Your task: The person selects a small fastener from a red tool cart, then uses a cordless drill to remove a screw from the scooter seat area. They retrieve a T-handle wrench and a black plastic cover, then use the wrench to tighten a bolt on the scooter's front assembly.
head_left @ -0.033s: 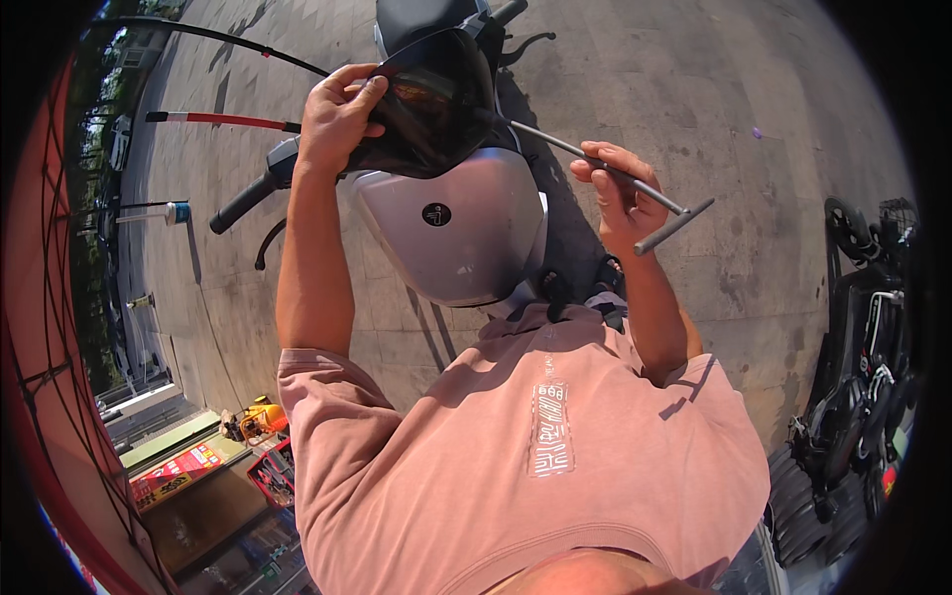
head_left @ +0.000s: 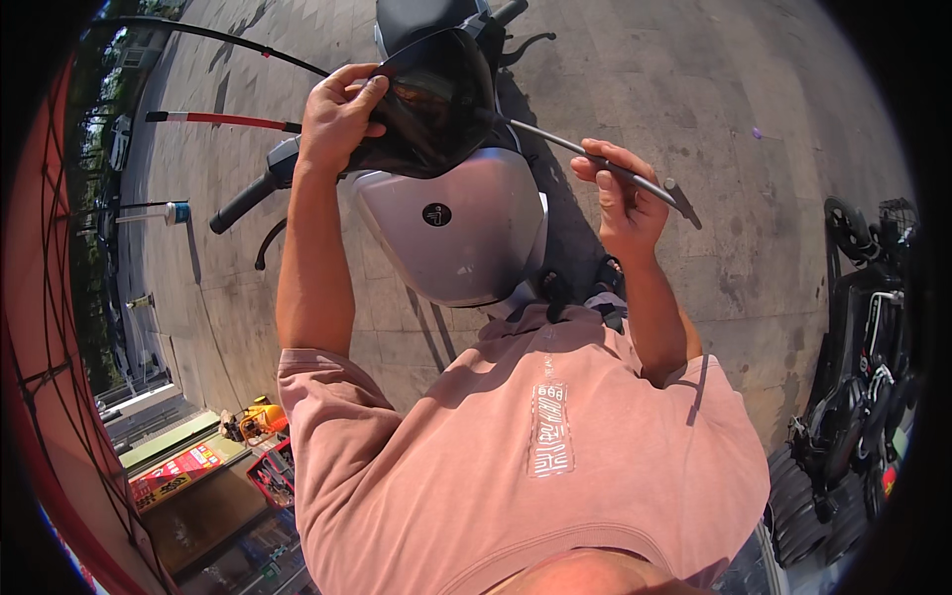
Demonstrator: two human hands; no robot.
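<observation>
In front of me stands a silver-grey scooter with a glossy black panel at its handlebar. My left hand pinches the panel's left edge, thumb on top. My right hand is closed loosely round the shaft of a T-handle wrench, some fingers lifted. The shaft slants to the panel's right side, where its tip is hidden. Beyond my palm the wrench's crossbar sticks out, seen nearly end-on.
The left handlebar grip and a brake lever jut out beside my left forearm. Behind the panel is the black seat. Black scooter parts and tyres are heaped at the right. A red basket of tools stands lower left.
The wrench has turned about its shaft, so its crossbar now points another way. My left hand and the panel have stayed in place.
</observation>
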